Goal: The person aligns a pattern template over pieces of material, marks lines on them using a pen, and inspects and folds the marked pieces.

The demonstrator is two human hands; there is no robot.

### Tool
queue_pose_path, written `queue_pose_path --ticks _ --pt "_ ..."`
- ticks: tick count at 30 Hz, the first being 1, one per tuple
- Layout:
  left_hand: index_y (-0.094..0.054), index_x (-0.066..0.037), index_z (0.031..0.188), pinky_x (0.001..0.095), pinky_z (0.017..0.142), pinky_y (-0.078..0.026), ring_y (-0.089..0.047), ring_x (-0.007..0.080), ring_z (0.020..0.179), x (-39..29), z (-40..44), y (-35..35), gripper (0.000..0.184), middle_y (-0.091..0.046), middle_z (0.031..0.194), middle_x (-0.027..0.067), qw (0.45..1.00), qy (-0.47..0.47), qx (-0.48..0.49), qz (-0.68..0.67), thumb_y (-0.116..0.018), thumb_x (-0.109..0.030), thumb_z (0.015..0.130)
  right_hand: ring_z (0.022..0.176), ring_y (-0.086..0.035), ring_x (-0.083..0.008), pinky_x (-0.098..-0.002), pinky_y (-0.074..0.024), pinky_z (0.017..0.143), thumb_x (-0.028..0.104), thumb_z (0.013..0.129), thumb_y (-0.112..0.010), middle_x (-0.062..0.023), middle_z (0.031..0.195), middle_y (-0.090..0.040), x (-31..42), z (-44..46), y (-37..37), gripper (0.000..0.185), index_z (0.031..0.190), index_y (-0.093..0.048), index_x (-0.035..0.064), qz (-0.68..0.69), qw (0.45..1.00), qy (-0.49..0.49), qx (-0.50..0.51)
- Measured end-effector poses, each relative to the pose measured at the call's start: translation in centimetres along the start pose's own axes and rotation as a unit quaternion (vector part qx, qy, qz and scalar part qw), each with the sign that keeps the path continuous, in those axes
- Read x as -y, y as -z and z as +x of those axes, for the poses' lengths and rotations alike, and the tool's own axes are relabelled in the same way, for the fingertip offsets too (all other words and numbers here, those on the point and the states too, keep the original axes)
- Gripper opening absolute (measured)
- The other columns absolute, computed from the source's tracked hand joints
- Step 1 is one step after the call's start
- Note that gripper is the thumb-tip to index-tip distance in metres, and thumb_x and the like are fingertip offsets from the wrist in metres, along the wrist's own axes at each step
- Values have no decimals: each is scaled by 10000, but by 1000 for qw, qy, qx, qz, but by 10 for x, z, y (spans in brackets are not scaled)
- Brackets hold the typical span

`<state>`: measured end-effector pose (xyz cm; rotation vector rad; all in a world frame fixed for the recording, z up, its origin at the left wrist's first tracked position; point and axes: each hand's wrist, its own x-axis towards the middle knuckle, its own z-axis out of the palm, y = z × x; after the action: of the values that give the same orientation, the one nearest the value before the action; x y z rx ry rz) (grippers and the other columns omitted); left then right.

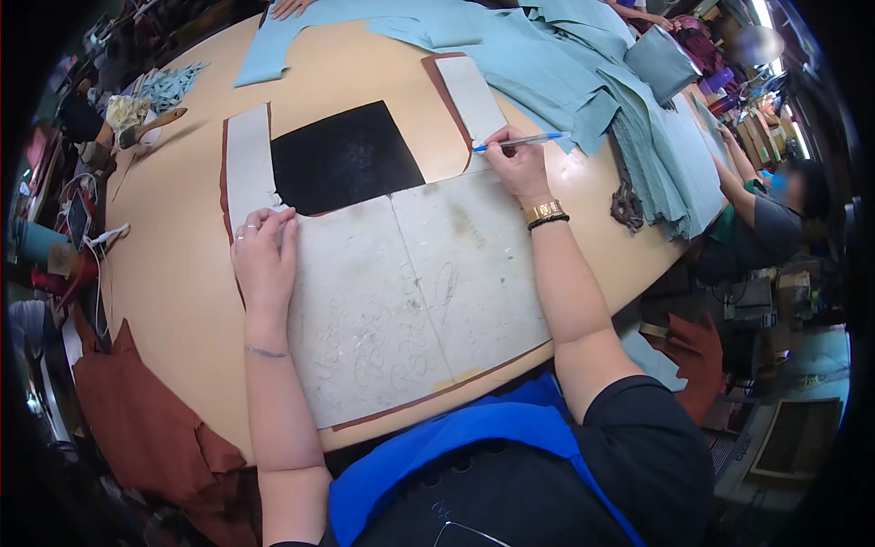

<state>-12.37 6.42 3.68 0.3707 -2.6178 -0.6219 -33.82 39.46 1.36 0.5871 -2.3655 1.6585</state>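
Note:
A large grey cardboard template (374,301) with two upright arms and handwriting on it lies over reddish-brown leather (437,60), whose edges show along its sides. My left hand (264,251) rests on the template at the base of its left arm, fingers lowered onto the card and holding nothing. Pinched in my right hand (519,169) is a blue-and-white pen (538,139), its tip at the inner edge of the right arm. Between the two arms lies a black rectangular sheet (346,157).
Light-blue leather sheets (565,82) cover the table's far right side. A brush (150,128) lies at the left, near blue scraps (173,84). Brown leather (146,410) hangs at the lower left. A co-worker (766,214) is at the right; another person's hand (290,7) rests at the far edge.

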Motion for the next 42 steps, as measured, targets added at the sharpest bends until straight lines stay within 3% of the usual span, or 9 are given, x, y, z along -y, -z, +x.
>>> queue_pose_path --ticks 5,8,11,14,17,29,32,36,42 --pt "-599 -138 1270 515 1049 -344 -445 330 1288 19 -1 -10 388 -506 1345 175 993 26 -75 89 -621 -283 911 598 -524 -38 -200 -420 537 118 862 -635 -3 699 -631 -15 7 5 76 848 -640 44 95 992 -73 -31" --pt "-438 -150 1421 610 1116 -219 -265 366 1425 14 1 -12 591 -324 1505 219 983 141 -30 112 -606 -386 906 630 -587 -67 -199 -468 569 116 911 -629 -53 768 -675 7 13 1 83 937 -635 38 197 970 -134 -40" --pt "-368 -146 1467 657 1118 -158 -209 383 1449 15 2 -11 681 -257 1547 222 983 157 -9 96 -596 -446 899 661 -613 -76 -204 -482 603 113 903 -643 -59 785 -678 40 12 -42 90 924 -631 26 199 977 -64 27" --pt "-385 -155 1461 661 1114 -163 -214 391 1445 14 2 -11 674 -271 1540 221 979 172 -7 110 -605 -446 894 775 -629 -89 -227 -507 692 106 931 -620 -35 852 -649 72 0 -110 79 934 -622 28 201 968 -12 150" --pt "-407 -196 1454 671 1108 -149 -214 375 1451 17 1 -13 662 -287 1547 189 980 173 -10 100 -606 -480 890 702 -590 -62 -211 -469 612 117 892 -641 -3 780 -639 111 -12 -162 86 890 -632 31 130 961 20 245" --pt "-298 -167 1499 640 1124 -128 -266 356 1434 11 3 0 783 -346 1511 184 982 174 -58 -44 -705 -319 847 617 -603 -97 -250 -482 586 150 800 -665 -55 670 -642 109 -20 -213 132 813 -645 20 129 961 63 238" --pt "-402 -73 1444 513 1107 -251 -452 271 1315 22 8 -7 682 -525 1364 143 936 175 -183 -245 -707 -225 854 675 -598 -77 -224 -489 636 115 853 -647 -20 768 -661 111 -16 -208 88 850 -638 27 142 970 8 197" --pt "-612 0 1079 335 954 -369 -564 175 1015 21 12 -5 373 -628 1073 82 821 149 -235 -499 -511 -343 972 727 -631 -89 -230 -513 655 106 894 -622 -58 798 -670 104 -8 -208 81 889 -621 25 270 939 -83 194" --pt "-536 -25 576 307 891 -355 -509 194 870 36 3 -14 791 -573 834 86 781 115 -212 -577 -121 -552 995 691 -595 -64 -221 -486 643 114 843 -634 -26 737 -639 110 -11 -208 93 845 -614 23 245 950 -35 188"
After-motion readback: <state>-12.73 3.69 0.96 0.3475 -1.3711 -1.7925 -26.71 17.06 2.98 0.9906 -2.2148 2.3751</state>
